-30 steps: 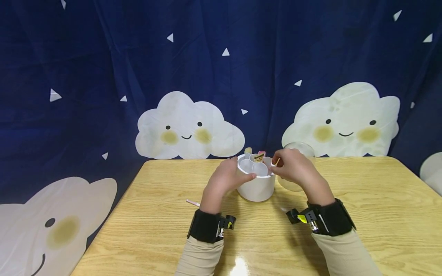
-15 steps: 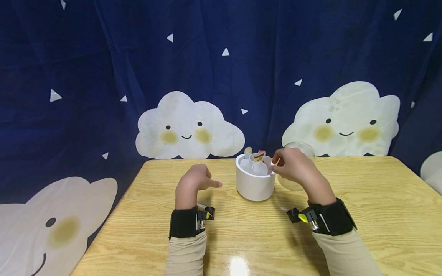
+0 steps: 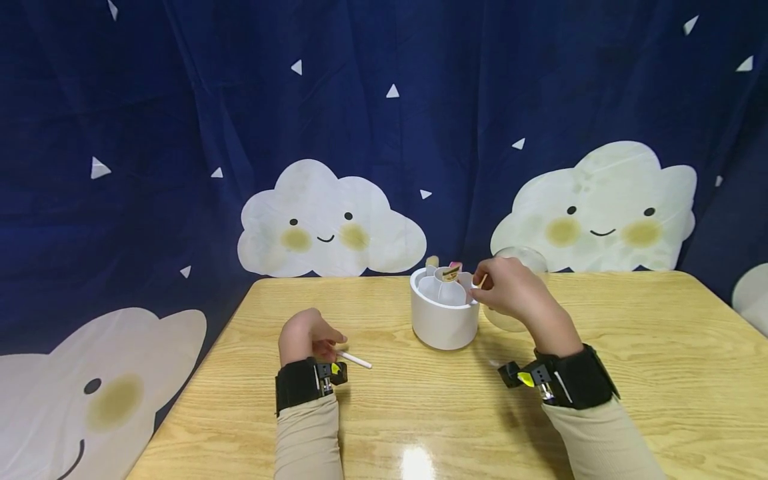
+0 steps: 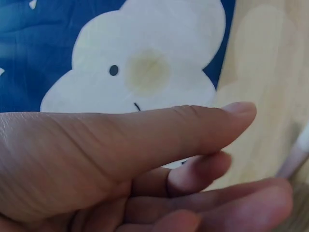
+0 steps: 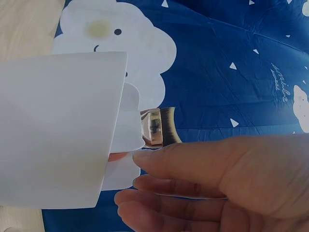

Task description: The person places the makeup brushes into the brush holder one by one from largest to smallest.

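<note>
In the head view a round white makeup brush holder with inner dividers stands on the table. My right hand pinches the divider edge at its right side. The right wrist view has the thumb and index at this divider, with a gold and dark brush-like head behind and a bit of orange inside. My left hand is low over the table at the left, beside a thin white stick. Its thumb is straight and its fingers loosely bent, with a gap between them; the stick lies past the fingertips, blurred.
Behind the right hand stands a clear dome-like cover, partly hidden. Small beige and pink tips rise from the holder. A blue curtain with white clouds hangs along the table's back and left edges.
My left hand has let go of the holder and moved left and down to the white stick, which now shows to the right of its fingers. The right hand has stayed at the holder.
</note>
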`<state>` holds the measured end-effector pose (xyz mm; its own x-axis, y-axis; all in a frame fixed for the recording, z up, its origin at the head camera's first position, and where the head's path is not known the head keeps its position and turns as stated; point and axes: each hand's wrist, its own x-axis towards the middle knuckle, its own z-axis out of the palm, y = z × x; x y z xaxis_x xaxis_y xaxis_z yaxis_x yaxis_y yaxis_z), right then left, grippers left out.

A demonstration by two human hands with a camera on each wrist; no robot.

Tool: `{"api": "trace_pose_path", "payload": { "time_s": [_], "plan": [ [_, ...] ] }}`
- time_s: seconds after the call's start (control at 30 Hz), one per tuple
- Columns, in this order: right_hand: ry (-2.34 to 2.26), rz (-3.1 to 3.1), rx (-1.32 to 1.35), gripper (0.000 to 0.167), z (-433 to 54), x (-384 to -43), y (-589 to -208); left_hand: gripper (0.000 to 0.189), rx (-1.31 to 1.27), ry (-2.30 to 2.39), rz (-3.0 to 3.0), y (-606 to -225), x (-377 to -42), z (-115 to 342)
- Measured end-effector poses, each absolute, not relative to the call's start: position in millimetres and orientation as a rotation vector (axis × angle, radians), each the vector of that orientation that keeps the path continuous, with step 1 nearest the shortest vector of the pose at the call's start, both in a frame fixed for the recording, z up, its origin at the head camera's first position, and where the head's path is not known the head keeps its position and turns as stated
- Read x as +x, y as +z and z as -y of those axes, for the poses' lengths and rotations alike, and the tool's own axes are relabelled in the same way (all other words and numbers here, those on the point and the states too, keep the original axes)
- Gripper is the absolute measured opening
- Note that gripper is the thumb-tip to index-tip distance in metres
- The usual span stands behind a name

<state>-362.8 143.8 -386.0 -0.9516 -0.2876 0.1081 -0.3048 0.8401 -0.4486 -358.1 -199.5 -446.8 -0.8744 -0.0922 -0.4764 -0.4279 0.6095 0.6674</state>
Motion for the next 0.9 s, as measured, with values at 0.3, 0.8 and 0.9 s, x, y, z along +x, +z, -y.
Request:
{"api": "trace_pose_path", "payload": {
  "time_s": [0.3,0.8,0.9],
  "plan": [
    [0.732,2.982,0.477,0.019,-143.4,-363.5,-386.7,0.013,-0.401,0.978,-2.414,-454.0,-368.9,185.6],
    [0.717,2.992,0.473,0.02,-142.0,-364.0,-386.8,0.01,-0.384,0.791,-2.581,-455.4,-372.4,185.1],
    [0.719,2.993,0.471,0.019,-141.9,-363.8,-386.8,0.008,-0.39,0.836,-2.636,-454.3,-372.0,185.0]
  ]
}}
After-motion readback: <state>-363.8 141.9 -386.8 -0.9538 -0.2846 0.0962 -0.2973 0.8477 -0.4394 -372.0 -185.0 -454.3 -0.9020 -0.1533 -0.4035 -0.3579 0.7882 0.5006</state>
